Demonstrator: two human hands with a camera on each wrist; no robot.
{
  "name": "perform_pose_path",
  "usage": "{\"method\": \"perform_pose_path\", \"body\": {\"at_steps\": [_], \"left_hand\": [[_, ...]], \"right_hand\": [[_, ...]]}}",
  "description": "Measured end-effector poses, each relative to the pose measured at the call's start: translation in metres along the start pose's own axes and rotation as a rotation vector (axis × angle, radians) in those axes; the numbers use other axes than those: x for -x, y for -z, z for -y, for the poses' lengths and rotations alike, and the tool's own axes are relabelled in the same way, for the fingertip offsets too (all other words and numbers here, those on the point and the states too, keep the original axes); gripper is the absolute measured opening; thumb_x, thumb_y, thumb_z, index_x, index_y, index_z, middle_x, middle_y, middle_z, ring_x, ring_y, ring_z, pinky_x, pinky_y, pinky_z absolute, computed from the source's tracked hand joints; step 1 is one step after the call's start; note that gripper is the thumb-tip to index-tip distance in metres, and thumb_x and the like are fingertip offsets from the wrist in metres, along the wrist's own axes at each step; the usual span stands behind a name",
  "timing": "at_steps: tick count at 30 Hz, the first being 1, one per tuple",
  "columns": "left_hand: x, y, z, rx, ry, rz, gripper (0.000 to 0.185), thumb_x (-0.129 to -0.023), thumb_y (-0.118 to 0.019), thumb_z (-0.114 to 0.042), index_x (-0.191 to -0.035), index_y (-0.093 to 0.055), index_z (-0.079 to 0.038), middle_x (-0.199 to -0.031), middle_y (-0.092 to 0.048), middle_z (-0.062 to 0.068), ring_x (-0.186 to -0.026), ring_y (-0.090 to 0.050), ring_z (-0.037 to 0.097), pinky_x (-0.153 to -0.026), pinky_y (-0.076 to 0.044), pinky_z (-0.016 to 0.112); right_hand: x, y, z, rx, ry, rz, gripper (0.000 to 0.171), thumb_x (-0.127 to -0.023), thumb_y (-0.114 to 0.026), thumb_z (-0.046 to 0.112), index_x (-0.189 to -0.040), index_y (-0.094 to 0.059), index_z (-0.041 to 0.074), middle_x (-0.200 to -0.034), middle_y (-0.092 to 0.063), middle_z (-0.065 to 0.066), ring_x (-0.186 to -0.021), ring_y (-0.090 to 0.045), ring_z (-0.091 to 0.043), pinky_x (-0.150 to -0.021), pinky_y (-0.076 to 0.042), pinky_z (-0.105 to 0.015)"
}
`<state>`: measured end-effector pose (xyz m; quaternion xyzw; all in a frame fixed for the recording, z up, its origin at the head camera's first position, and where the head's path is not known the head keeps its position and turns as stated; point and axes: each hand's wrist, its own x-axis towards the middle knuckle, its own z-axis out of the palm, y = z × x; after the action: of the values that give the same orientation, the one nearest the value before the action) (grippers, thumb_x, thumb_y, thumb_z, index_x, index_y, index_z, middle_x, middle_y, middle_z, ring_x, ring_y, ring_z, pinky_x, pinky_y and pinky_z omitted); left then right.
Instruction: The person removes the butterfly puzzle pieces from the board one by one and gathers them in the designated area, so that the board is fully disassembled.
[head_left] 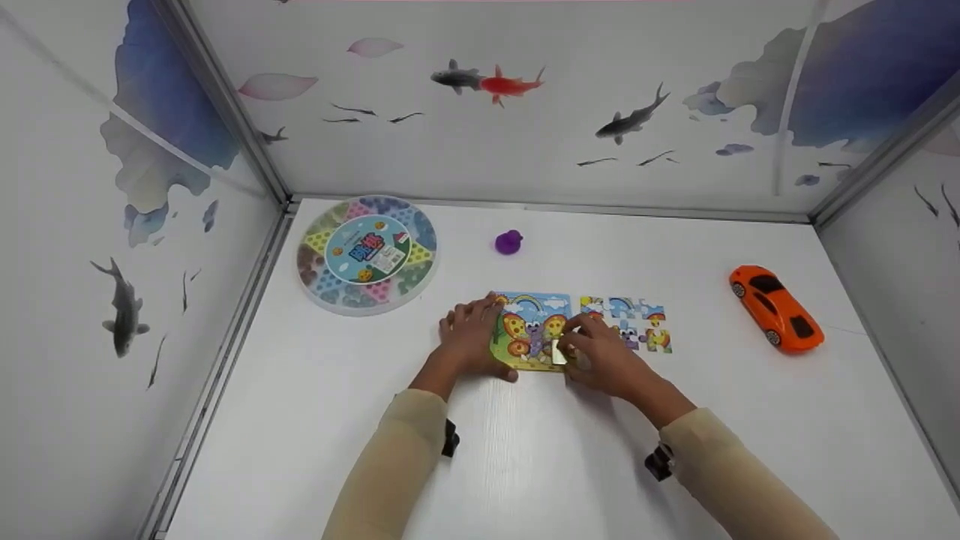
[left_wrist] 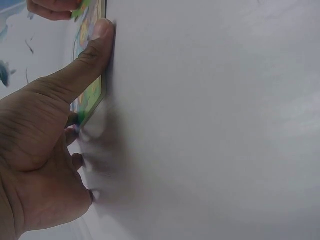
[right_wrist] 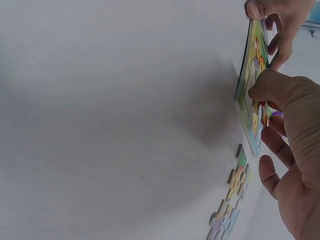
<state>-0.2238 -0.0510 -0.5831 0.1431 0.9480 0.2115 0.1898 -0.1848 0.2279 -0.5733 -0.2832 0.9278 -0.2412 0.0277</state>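
Note:
A jigsaw puzzle board (head_left: 529,367) with a butterfly and rainbow picture lies on the white table. My left hand (head_left: 474,341) grips its left side, thumb along the near edge and fingers at the far left corner; in the left wrist view the thumb (left_wrist: 90,57) presses the board's edge. Over the board's right side, my right hand (head_left: 606,360) pinches a puzzle piece, mostly hidden by the fingers. A pale bare patch (head_left: 559,352) shows beside the fingertips. Several loose puzzle pieces (head_left: 659,340) lie right of the board, partly behind the right hand.
A round board-game box (head_left: 315,292) stands at the back left. Behind the puzzle sits a small purple duck (head_left: 508,242). An orange toy car (head_left: 776,309) is at the right. Walls with fish pictures enclose the table's back and sides.

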Motion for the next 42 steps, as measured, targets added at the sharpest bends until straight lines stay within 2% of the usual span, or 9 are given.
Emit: {"method": "perform_pose_path", "body": {"at_steps": [6, 14, 20, 28, 35, 42], "left_hand": [[0.006, 0.004, -0.003, -0.01, -0.016, -0.007, 0.134, -0.075, -0.099, -0.059, -0.178, -0.024, -0.021, -0.187, -0.015, 0.001, -0.167, -0.019, 0.039, -0.134, -0.02, 0.068], [0.005, 0.003, -0.002, -0.003, -0.015, -0.002, 0.135, -0.074, -0.1, -0.059, -0.178, -0.023, -0.022, -0.187, -0.015, 0.002, -0.166, -0.02, 0.04, -0.133, -0.019, 0.069], [0.006, 0.001, 0.0, 0.007, -0.012, 0.004, 0.136, -0.074, -0.1, -0.058, -0.179, -0.021, -0.021, -0.188, -0.013, 0.001, -0.166, -0.019, 0.04, -0.133, -0.019, 0.069], [0.006, 0.003, 0.0, 0.01, -0.012, 0.009, 0.134, -0.075, -0.099, -0.058, -0.178, -0.021, -0.022, -0.187, -0.014, 0.001, -0.166, -0.018, 0.041, -0.134, -0.016, 0.071], [0.006, 0.006, -0.003, 0.002, -0.013, 0.004, 0.133, -0.075, -0.099, -0.058, -0.178, -0.022, -0.022, -0.187, -0.015, 0.002, -0.165, -0.019, 0.041, -0.134, -0.018, 0.07], [0.003, 0.004, -0.001, -0.008, -0.005, 0.009, 0.135, -0.075, -0.099, -0.06, -0.179, -0.02, -0.022, -0.187, -0.014, 0.002, -0.166, -0.018, 0.041, -0.134, -0.019, 0.069]], "right_hand": [[0.015, 0.002, -0.01, -0.017, -0.027, -0.002, 0.026, -0.09, -0.089, 0.006, -0.113, -0.077, 0.012, -0.133, -0.062, -0.01, -0.123, -0.063, -0.032, -0.104, -0.057, -0.056], [0.031, 0.005, -0.019, -0.024, -0.142, 0.018, 0.027, -0.092, -0.09, 0.012, -0.116, -0.078, 0.017, -0.138, -0.061, -0.007, -0.131, -0.063, -0.033, -0.111, -0.057, -0.058], [0.041, 0.007, -0.025, -0.01, -0.167, 0.016, 0.024, -0.093, -0.09, 0.013, -0.114, -0.079, 0.017, -0.139, -0.06, -0.009, -0.13, -0.063, -0.033, -0.111, -0.056, -0.058], [0.046, 0.008, -0.03, 0.002, -0.146, 0.031, 0.02, -0.095, -0.088, 0.015, -0.114, -0.084, 0.013, -0.133, -0.062, -0.007, -0.121, -0.063, -0.029, -0.108, -0.05, -0.059], [0.046, 0.011, -0.031, -0.009, -0.153, 0.043, 0.021, -0.096, -0.087, 0.014, -0.117, -0.084, 0.015, -0.135, -0.062, -0.007, -0.125, -0.063, -0.029, -0.108, -0.054, -0.057], [0.046, 0.011, -0.031, 0.004, -0.116, 0.038, 0.02, -0.096, -0.087, 0.013, -0.116, -0.086, 0.012, -0.133, -0.063, -0.008, -0.123, -0.065, -0.027, -0.106, -0.059, -0.053]]}}
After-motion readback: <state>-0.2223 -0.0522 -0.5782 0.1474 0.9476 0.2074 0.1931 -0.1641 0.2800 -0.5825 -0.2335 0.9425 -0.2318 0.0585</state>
